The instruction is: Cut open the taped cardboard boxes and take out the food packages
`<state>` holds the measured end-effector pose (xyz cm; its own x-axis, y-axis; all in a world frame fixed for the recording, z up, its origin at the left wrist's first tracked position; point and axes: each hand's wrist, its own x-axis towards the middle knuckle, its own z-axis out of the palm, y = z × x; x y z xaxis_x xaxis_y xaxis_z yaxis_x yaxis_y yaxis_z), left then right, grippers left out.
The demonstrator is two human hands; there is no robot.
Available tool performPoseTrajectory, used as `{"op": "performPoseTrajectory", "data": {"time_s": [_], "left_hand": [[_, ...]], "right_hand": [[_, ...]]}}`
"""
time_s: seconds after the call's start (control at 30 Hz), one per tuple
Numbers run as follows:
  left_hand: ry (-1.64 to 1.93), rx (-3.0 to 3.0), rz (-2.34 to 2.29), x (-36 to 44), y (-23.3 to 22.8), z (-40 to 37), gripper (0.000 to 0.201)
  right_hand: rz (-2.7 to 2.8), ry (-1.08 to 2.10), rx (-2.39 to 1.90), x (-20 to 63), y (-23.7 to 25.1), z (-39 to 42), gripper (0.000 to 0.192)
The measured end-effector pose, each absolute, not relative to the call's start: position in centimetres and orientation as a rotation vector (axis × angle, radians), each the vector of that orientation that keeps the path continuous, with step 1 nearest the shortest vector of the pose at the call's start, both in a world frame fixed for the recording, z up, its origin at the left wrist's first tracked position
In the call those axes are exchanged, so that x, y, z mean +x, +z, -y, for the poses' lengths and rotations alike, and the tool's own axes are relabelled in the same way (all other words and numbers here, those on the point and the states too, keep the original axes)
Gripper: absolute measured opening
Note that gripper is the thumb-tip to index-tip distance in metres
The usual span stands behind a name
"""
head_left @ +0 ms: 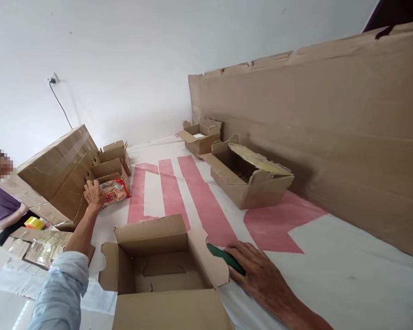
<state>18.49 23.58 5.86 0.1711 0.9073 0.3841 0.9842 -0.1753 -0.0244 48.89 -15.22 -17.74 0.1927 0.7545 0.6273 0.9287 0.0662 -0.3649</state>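
Observation:
My left hand (pixel 94 195) reaches to the far left, its fingers curled at the left end of a red printed snack packet (pixel 116 191). The packet lies against a small open cardboard box (pixel 110 168). My right hand (pixel 258 272) is closed around a smooth, dark green object (pixel 227 257), partly hidden behind a flap and under the fingers; I cannot make out its kind. That hand is beside the right flap of the open carton (pixel 151 236) in front of me. The carton's flaps are spread, and its inside shows only bare cardboard.
Two open boxes, a long one (pixel 242 188) and a smaller one (pixel 199 144), stand near a tall cardboard barrier (pixel 313 119). Stacked taped cartons (pixel 60 167) rise at left. Beyond them sits a person in a purple top (pixel 3 204), near yellow tape (pixel 35 223).

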Motion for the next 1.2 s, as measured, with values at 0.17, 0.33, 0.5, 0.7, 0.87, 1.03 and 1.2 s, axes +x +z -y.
{"op": "performPoseTrajectory", "data": {"time_s": [0.17,0.33,0.5,0.7,0.87,1.03,1.2], "left_hand": [[-0.383,-2.304,1.828,18.5,2.8,-21.0,0.043],[-0.414,-2.333,1.849,18.5,-0.6,-20.4,0.077],[-0.447,-2.257,1.890,19.6,-2.0,-22.7,0.078],[-0.463,-2.228,1.888,20.8,-2.6,-25.6,0.076],[-0.457,-2.235,1.899,22.4,-2.7,-28.1,0.073],[-0.450,-2.266,1.940,24.2,-2.2,-30.5,0.072],[-0.447,-2.388,1.978,24.7,-1.0,-31.9,0.073]], "right_hand": [[1.573,-0.290,-1.740,48.7,-17.7,15.2,0.030],[1.559,-0.274,-1.750,48.5,-17.7,15.2,0.027],[1.570,-0.411,-1.711,48.8,-18.2,15.2,0.026],[1.583,-0.520,-1.703,49.0,-18.7,15.2,0.023],[1.588,-0.544,-1.719,49.0,-19.2,15.3,0.026],[1.573,-0.526,-1.741,49.1,-19.5,15.4,0.027],[1.559,-0.453,-1.766,48.9,-19.1,15.6,0.023]]}}
